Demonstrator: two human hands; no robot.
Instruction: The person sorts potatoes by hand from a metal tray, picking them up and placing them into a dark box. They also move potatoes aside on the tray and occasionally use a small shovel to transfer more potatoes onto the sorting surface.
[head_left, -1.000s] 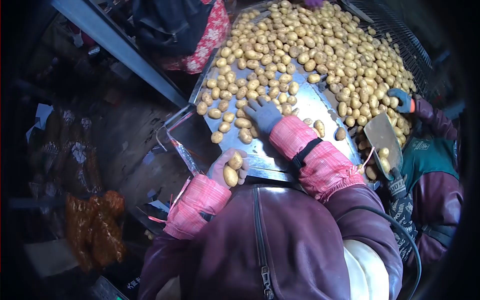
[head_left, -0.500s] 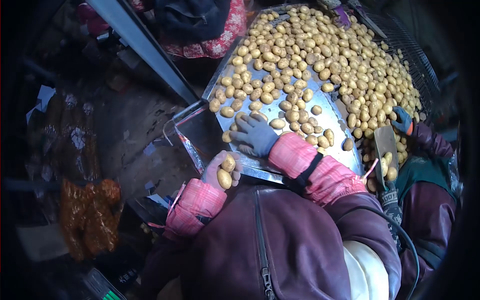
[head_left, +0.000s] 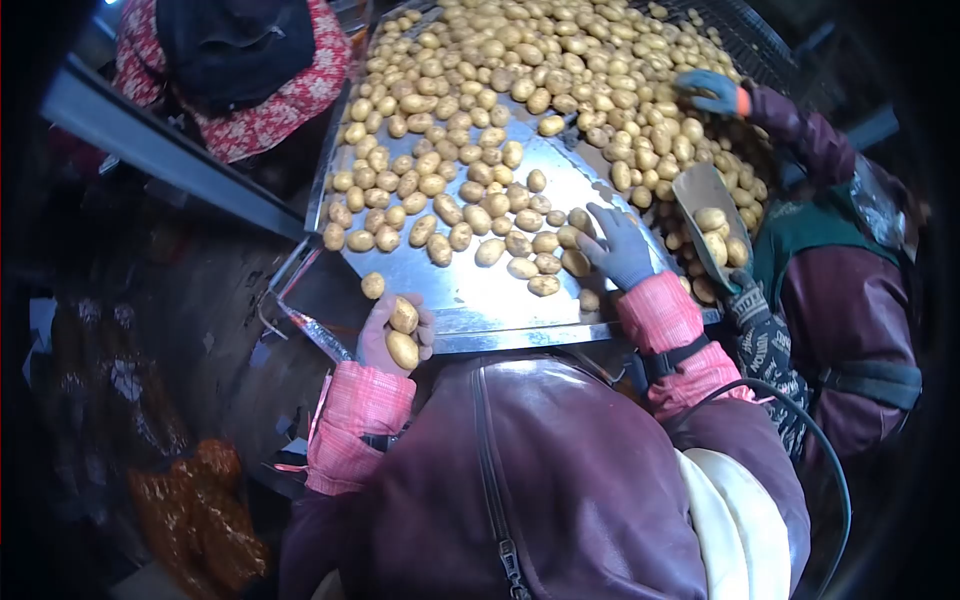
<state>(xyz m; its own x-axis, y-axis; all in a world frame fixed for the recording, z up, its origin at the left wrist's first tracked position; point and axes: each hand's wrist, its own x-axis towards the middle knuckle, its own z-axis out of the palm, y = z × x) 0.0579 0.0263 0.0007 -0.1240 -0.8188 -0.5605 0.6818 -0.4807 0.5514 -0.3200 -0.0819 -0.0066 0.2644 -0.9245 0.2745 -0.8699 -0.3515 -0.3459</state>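
Observation:
Two potatoes (head_left: 403, 350) rest in my left hand (head_left: 376, 340), its gloved fingers curled around them. The hand is at the front left corner of the metal sorting table (head_left: 470, 320), with a single potato (head_left: 373, 286) just above its fingertips. My right hand (head_left: 624, 252), in a grey-blue glove, reaches over the table's right part with fingers spread. Its fingertips are right at a small group of loose potatoes (head_left: 545, 263). Nothing shows in its grip.
A large heap of potatoes (head_left: 560, 50) covers the table's far side. On the right, a co-worker's gloved hand (head_left: 715, 92) touches the heap, and a scoop (head_left: 712, 215) holds several potatoes. Another person in a dark cap (head_left: 235, 50) stands beyond a metal beam (head_left: 180, 160).
My right hand has moved from the table's left side to its right side. Potatoes near the front have shifted. The view has turned; my left hand still holds the two potatoes.

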